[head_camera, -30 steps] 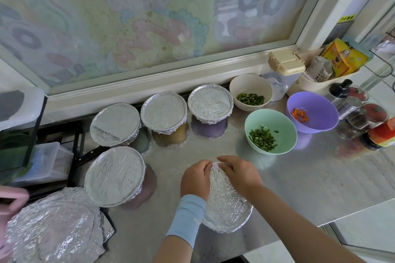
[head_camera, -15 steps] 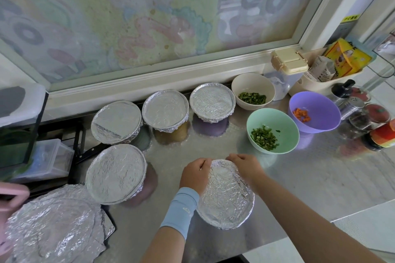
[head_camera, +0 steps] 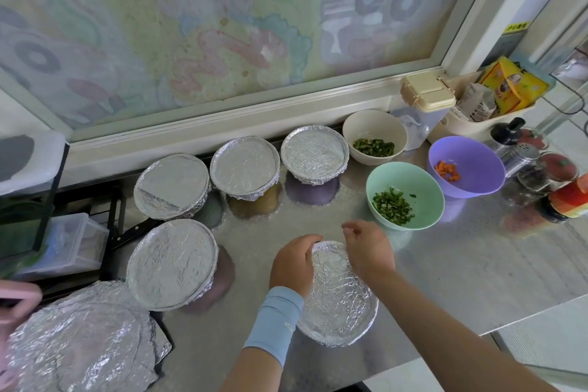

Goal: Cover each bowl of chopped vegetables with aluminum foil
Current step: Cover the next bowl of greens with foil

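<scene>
A foil-covered bowl [head_camera: 343, 305] sits at the counter's front edge. My left hand [head_camera: 292, 264] curls over its far left rim and grips the foil there. Just above the far right rim hovers my right hand [head_camera: 369, 248], fingers loosely bent and holding nothing. Three bowls stand uncovered: a cream bowl [head_camera: 353, 124] and a green bowl [head_camera: 423, 181] with chopped greens, and a purple bowl [head_camera: 477, 156] with diced carrot. Several more foil-covered bowls [head_camera: 171, 261] are grouped to the left and along the back.
A pile of crumpled foil sheets [head_camera: 79, 350] lies at the front left, with a black knife handle [head_camera: 127, 235] behind it. Jars and shakers [head_camera: 521, 159] crowd the right end, beside a tub of packets [head_camera: 461, 124]. The counter's front edge [head_camera: 509, 325] runs close by on the right.
My right hand has lifted off the foil rim and its fingers have loosened. My left hand stays curled on the far left rim. The bowl has not moved.
</scene>
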Demonstrator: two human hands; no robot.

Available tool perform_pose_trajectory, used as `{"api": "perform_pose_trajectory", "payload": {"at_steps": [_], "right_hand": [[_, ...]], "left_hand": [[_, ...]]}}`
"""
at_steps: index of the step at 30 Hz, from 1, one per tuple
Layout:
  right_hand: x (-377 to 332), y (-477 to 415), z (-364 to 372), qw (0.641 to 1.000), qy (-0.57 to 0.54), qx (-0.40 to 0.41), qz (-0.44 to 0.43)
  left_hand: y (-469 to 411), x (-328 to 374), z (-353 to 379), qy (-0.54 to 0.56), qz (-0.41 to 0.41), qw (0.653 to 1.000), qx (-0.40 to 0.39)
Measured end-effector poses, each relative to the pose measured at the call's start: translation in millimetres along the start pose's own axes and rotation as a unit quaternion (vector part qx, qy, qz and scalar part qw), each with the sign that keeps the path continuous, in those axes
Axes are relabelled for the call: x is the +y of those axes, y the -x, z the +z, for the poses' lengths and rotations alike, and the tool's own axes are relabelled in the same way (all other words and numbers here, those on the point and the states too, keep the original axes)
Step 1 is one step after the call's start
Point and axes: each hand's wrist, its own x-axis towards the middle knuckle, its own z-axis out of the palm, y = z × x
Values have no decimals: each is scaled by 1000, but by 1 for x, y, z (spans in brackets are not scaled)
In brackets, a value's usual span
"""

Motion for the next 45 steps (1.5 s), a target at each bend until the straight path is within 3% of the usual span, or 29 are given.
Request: {"api": "perform_pose_trajectory", "payload": {"at_steps": [2, 4, 10, 16, 21, 24, 31, 37, 45], "right_hand": [[4, 14, 8, 987, 55, 44, -146], [3, 25, 12, 979, 68, 10, -190], [-2, 23, 6, 994, 27, -69, -86], [-3, 14, 4, 993, -7, -107, -57], [-5, 14, 5, 991, 1, -113, -69], [-7, 14, 6, 988, 8, -130, -85], [-2, 14, 2, 991, 9, -108, -82], [-1, 14, 5, 989, -6, -88, -118], [2, 14, 3, 985, -2, -92, -148]], "left_hand": [[2, -1, 0, -3, -2, 1000, 4], [2, 0, -2, 3, -20, 1000, 4], [2, 3, -6, 85, -105, 991, -12], [0, 0, -4, 78, -97, 992, -9], [-2, -1, -8, 19, -67, 997, -38], [-1, -4, -8, 46, -46, 997, -35], [10, -2, -3, 39, -69, 997, 9], [4, 6, 2, 13, 4, 1000, 25], [4, 4, 8, 1, -26, 998, 48]]}}
